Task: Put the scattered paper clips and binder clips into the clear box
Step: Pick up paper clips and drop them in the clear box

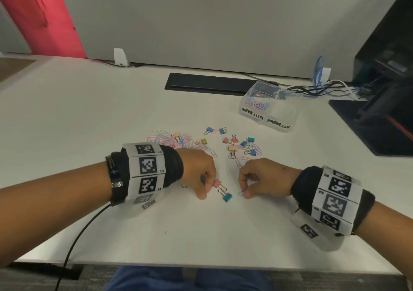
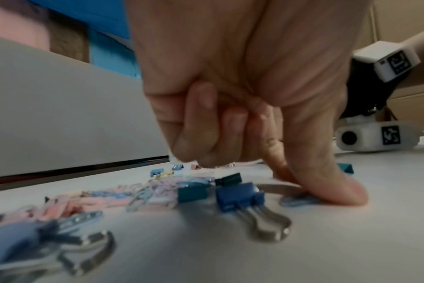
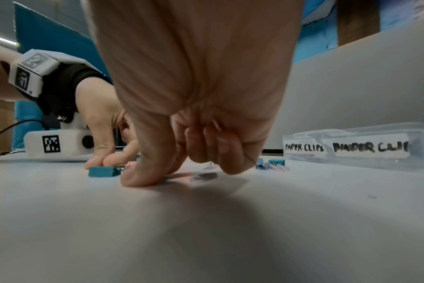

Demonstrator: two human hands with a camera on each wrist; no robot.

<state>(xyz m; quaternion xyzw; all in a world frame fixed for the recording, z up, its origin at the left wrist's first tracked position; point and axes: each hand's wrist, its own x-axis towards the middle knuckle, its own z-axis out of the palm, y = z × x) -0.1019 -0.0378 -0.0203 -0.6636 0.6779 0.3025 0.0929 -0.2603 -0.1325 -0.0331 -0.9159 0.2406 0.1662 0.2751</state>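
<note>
Pastel paper clips (image 1: 176,139) lie heaped on the white table (image 1: 89,111), with coloured binder clips (image 1: 242,145) scattered to their right. The clear box (image 1: 268,109), labelled PAPER CLIPS and BINDER CLIPS, stands at the back right with paper clips in its left compartment. My left hand (image 1: 204,192) is curled, thumb and forefinger pinching a light-blue paper clip (image 2: 294,201) against the table, right beside a pink binder clip (image 1: 216,183). A teal binder clip (image 1: 227,197) lies between my hands. My right hand (image 1: 244,193) pinches a pale paper clip (image 1: 241,193) on the table.
A black cable slot (image 1: 210,83) is set into the table behind the clips. Blue and black cables (image 1: 324,88) run to a black machine (image 1: 384,94) at the right. A grey partition (image 1: 201,22) closes the back. Blue binder clips (image 2: 237,195) lie under my left wrist.
</note>
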